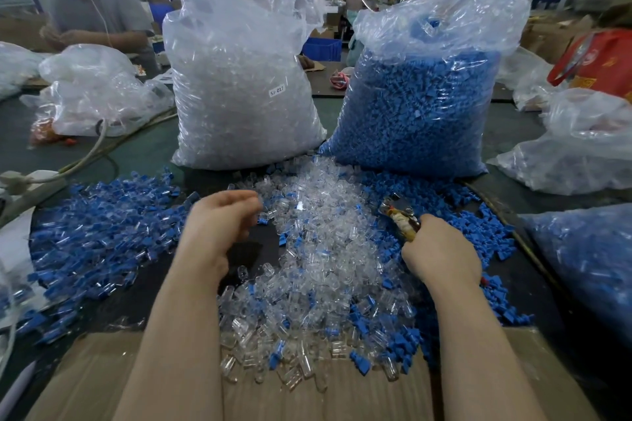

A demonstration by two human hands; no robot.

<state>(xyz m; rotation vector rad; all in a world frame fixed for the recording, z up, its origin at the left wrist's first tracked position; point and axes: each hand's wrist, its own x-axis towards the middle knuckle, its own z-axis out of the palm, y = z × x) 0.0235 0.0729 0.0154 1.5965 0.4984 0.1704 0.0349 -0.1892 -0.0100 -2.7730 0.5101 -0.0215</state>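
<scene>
A heap of small clear plastic caps (318, 249) lies in the middle of the dark table. Loose blue plastic pieces (455, 215) spread to its right. Assembled blue-and-clear parts (99, 232) are piled on the left. My left hand (219, 225) hovers over the left edge of the clear heap with its fingers curled; whether it holds a piece is hidden. My right hand (441, 253) grips a small metal tool with a brown-and-yellow handle (400, 215), its tip pointing up and left over the heap.
Two tall plastic bags stand behind the piles: one of clear caps (239, 85), one of blue pieces (420, 102). More bags lie at both sides. A cardboard sheet (307, 396) covers the near edge. A person in grey (92, 7) works across the table at the far left.
</scene>
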